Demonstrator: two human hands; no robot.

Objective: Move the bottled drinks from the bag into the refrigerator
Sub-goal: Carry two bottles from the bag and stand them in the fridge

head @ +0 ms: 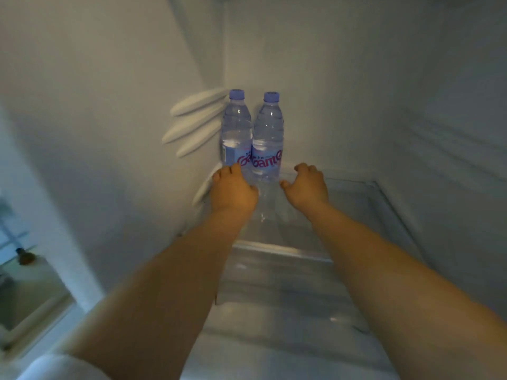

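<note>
Two clear plastic water bottles with pale blue screw caps and pink-lettered labels are seen standing upright on the glass refrigerator shelf [365, 204], in its far left corner. The left bottle [236, 127] is set against the white left wall of the refrigerator [109, 105], just beside three moulded white shelf ribs [192, 122] on that wall. The right bottle [268, 133] is placed touching, or all but touching, the left bottle, and slightly nearer the camera.

Both bare forearms are stretched in over the shelf towards the bottles. The left hand [233, 189] is held at the foot of the left bottle, its fingers curled and its fingertips laid at the lower label; whether the bottle is truly gripped cannot be told. The right hand [308, 183] is held just right of the right bottle, apart from it, with fingers loosely curled and the thumb spread towards the bottle's base; nothing is held in it.

Left of the left bottle, beyond the refrigerator wall, a dim strip of the room [24, 270] is shown, blurred.
</note>
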